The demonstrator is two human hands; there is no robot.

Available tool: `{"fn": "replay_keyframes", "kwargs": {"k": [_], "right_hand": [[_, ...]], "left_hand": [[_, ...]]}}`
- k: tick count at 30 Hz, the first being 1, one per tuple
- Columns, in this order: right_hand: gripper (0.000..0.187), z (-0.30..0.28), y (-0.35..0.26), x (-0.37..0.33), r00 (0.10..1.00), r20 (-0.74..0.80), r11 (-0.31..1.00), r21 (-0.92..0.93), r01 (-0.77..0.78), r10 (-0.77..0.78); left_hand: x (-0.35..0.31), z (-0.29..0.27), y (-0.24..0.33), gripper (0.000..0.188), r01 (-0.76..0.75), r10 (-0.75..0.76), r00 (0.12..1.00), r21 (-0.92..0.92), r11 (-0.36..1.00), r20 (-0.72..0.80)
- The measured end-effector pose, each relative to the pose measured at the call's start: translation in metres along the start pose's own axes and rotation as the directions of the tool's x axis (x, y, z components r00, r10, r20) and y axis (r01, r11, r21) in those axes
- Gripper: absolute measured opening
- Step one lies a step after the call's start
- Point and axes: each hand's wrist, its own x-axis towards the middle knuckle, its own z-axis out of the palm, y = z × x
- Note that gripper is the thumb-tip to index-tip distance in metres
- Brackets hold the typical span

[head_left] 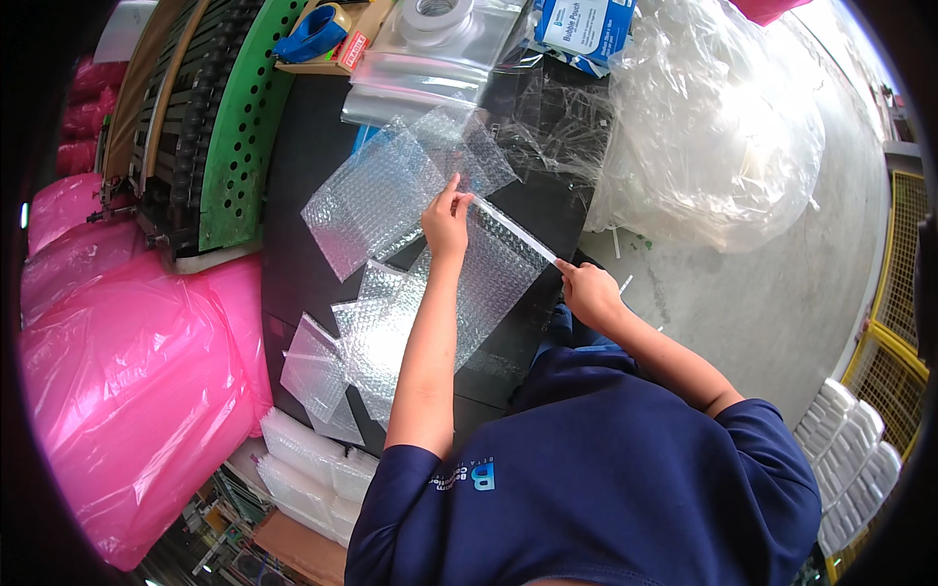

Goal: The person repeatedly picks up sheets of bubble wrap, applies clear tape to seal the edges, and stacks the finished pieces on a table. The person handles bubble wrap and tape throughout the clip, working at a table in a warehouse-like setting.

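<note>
Along the right side of a black worktop [283, 239], the left hand [447, 223] and right hand [589, 294] appear to pinch opposite ends of a white strip [515, 231] edging a bubble pouch [493, 283], likely keeping it taut.

The navy shirt [606, 479] has short sleeves [767, 454] and a blue-and-white emblem [484, 477] toward nine o'clock; blue trousers [563, 327] show toward twelve; forearms [427, 356] and fingers [567, 268] are bare.
</note>
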Motion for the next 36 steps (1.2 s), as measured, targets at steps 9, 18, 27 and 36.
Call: {"fn": "replay_keyframes", "kwargs": {"k": [9,18,27,36], "right_hand": [[0.034,0.001,-0.002,0.006,0.999,0.026,0.999,-0.022,-0.032,0.033],[0.025,-0.021,0.001,0.012,0.991,-0.013,0.986,0.098,0.135,-0.134],[0.020,-0.025,0.007,0.119,0.776,-0.356,0.841,-0.368,0.397,-0.521],[0.007,0.021,0.001,0.085,0.693,-0.314,0.760,-0.318,0.567,-0.649]], "left_hand": [[-0.006,0.008,0.015,0.022,-0.034,0.046,0.997,0.181,0.983,-0.062],[-0.082,0.024,0.065,0.044,-0.103,0.166,0.967,0.297,0.949,-0.194],[-0.075,0.029,0.037,0.017,0.009,-0.009,1.000,-0.032,0.999,-0.025],[-0.073,0.024,0.037,0.023,0.064,-0.062,0.998,-0.090,0.994,0.028]]}}
